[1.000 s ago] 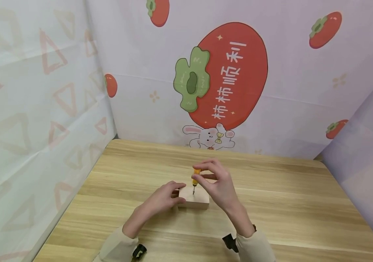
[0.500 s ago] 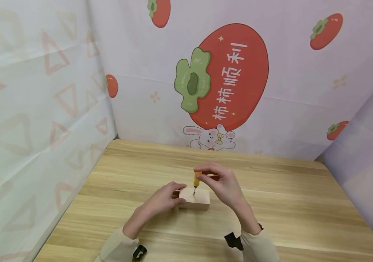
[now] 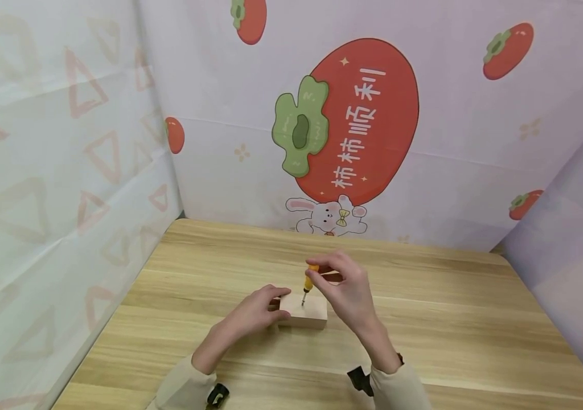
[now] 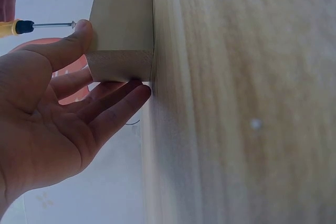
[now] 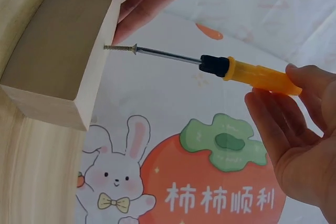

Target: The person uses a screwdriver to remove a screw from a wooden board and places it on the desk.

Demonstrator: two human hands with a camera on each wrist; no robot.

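Note:
A pale wooden block [image 3: 315, 308] lies on the table, its left end held by my left hand [image 3: 257, 309], thumb at the near edge and index finger at the far edge. Fingers and thumb of my right hand [image 3: 349, 289] grip the top of a screwdriver's yellow handle. That screwdriver [image 5: 262, 78] has a black collar and a thin metal shaft, and leans slightly right above the block. At its tip, a screw [image 5: 119, 48] stands in the block's top face, most of its thread showing. In the left wrist view, my thumb [image 4: 79, 35] lies along the block's edge.
The wood-grain table [image 3: 450, 319] spreads around the block on all sides. Printed cloth with a big red persimmon [image 3: 368, 119] hangs behind it, and another patterned cloth [image 3: 66, 171] rises at the left. Black straps [image 3: 360, 380] hang by the cuffs.
My right hand has shifted slightly and turned on the handle. The screwdriver's top has tipped a little to the right. My left hand and the block have stayed in place.

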